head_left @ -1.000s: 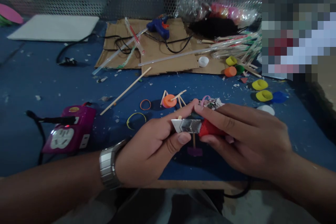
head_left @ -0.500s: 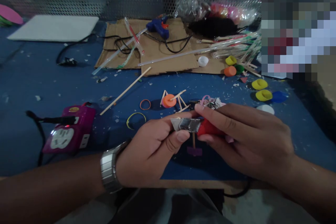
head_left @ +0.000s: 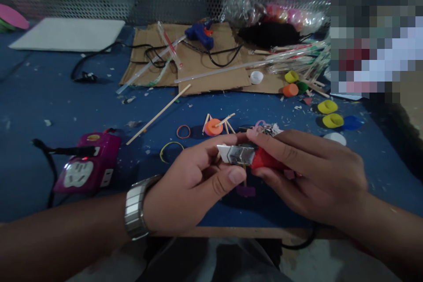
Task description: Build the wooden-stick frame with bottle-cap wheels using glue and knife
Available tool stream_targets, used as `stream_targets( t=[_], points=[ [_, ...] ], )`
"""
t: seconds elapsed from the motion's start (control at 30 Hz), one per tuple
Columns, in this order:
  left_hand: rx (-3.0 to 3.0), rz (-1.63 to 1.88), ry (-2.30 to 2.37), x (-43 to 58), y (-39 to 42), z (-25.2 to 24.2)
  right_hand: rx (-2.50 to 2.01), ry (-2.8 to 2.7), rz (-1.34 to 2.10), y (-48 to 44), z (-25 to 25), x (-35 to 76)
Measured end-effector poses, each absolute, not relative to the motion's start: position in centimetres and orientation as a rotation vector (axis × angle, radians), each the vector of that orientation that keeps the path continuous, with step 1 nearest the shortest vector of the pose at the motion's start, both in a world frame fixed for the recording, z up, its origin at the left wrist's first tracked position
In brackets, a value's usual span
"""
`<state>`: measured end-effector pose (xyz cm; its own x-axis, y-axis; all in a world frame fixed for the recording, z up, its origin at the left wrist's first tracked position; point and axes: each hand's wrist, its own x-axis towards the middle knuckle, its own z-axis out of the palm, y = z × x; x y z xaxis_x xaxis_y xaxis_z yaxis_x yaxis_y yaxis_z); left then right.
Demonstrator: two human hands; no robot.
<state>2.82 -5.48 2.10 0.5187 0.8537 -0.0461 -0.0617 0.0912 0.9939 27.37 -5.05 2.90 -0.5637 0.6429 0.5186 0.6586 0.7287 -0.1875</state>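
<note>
A utility knife point(head_left: 269, 158) with a red body and a silver metal front lies in my right hand point(head_left: 317, 172), gripped between thumb and fingers. Its blade end points left, into the curl of my left hand point(head_left: 194, 180). My left fingers are bent behind the blade and the thumb lies just below it; what they pinch, if anything, is hidden. Beneath the hands a purple piece point(head_left: 246, 191) on a thin stick shows on the blue table. Just beyond them sit an orange bottle cap point(head_left: 214, 127) with short sticks and a pile of shreds point(head_left: 269, 129).
A purple power socket point(head_left: 87, 163) stands at left, near a long wooden stick point(head_left: 158, 114) and two rubber bands point(head_left: 171, 152). Farther back, a blue glue gun point(head_left: 200, 35) lies on cardboard point(head_left: 214, 81). Several yellow caps point(head_left: 333, 120) and wrapped sticks point(head_left: 294, 58) are at right.
The knife has tilted and shifted slightly right. My left thumb has slid down off its metal front, and my left fingers have lifted a little behind it.
</note>
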Motion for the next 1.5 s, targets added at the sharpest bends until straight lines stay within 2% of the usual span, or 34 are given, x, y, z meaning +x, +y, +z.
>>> stream_targets(
  t=[0.53, 0.83, 1.2, 1.5],
  points=[
    [1.662, 0.745, 0.816, 2.49, -5.04, 2.44, -0.973, -2.39, -0.074, -5.22, 2.77, 27.51],
    [1.334, 0.621, 0.81, 2.61, -5.69, 1.94, -0.98, -2.389, -0.097, -5.16, 2.91, 27.44],
    [0.955, 0.7, 0.611, 3.2, -5.24, 2.01, -0.981, -2.367, -0.028, -5.08, 2.86, 27.3],
    [0.874, 0.678, 0.532, 3.1, -5.72, 1.57, -0.962, -2.39, -0.068, -5.03, 2.58, 27.43]
  ],
)
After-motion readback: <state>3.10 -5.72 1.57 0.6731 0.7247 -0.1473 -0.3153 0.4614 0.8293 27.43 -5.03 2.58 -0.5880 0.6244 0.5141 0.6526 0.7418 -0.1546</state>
